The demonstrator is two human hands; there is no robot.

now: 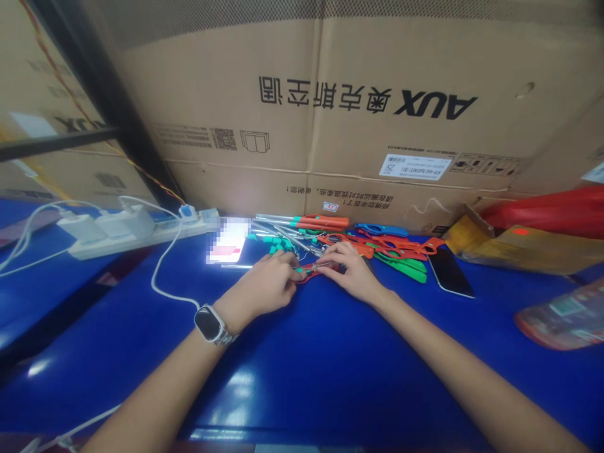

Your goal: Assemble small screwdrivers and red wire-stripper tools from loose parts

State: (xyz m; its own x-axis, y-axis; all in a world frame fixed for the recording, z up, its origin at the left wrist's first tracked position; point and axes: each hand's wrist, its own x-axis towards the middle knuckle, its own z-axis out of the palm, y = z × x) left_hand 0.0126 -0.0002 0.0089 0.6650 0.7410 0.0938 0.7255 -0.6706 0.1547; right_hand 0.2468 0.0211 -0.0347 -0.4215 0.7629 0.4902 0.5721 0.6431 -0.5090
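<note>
My left hand point(268, 280), with a watch point(208, 323) on its wrist, has its fingers curled on one end of a red long-neck lighter point(309, 273). A teal piece shows by its fingertips, and a thin metal tube sticks out on its left side. My right hand point(355, 272) pinches the other end of the same lighter, low over the blue table. Fingers hide much of it. Just behind both hands lies a pile of lighter parts: orange handles point(325, 222), a blue handle point(383, 229), green handles point(406, 267), silver tubes and small teal pieces point(278, 242).
A lit phone point(231, 240) leans left of the pile; a dark phone point(450, 274) lies right. A power strip point(141, 236) with chargers and white cables runs along the left. A large cardboard box point(283, 170) walls the back. A clear bottle point(564, 314) lies at right.
</note>
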